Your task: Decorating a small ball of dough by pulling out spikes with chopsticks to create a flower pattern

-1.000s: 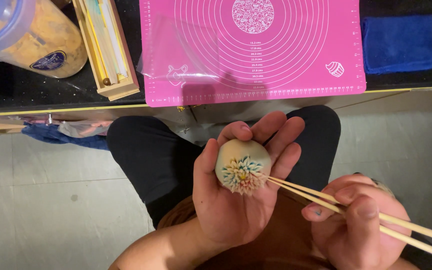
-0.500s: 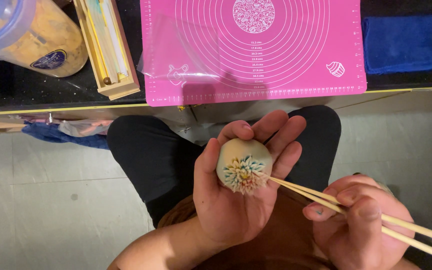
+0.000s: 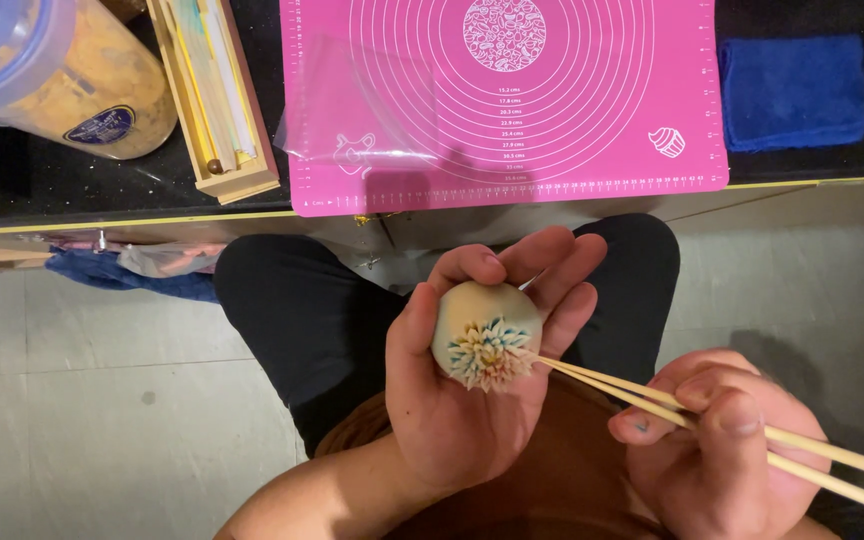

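My left hand is palm up over my lap, fingers curled round a pale dough ball, thumb pressing its left side and fingertips cupping the far side. So the ball sits in the palm, held above my dark trousers and well short of the counter edge. It carries a flower pattern of thin petals, blue-green and orange, facing up at me. My right hand is low on the right, thumb and fingers pinched on a pair of wooden chopsticks. Their tips meet the right edge of the flower, touching the dough; the far ends run off toward the bottom right corner.

Up on the black counter, a pink silicone baking mat with white ring markings lies flat, a clear plastic sheet overlapping its left part. Left of it stands a narrow wooden tool box, then a large plastic jar with a bluish lid. A folded blue cloth lies right of the mat. Pale floor tiles show beneath me.
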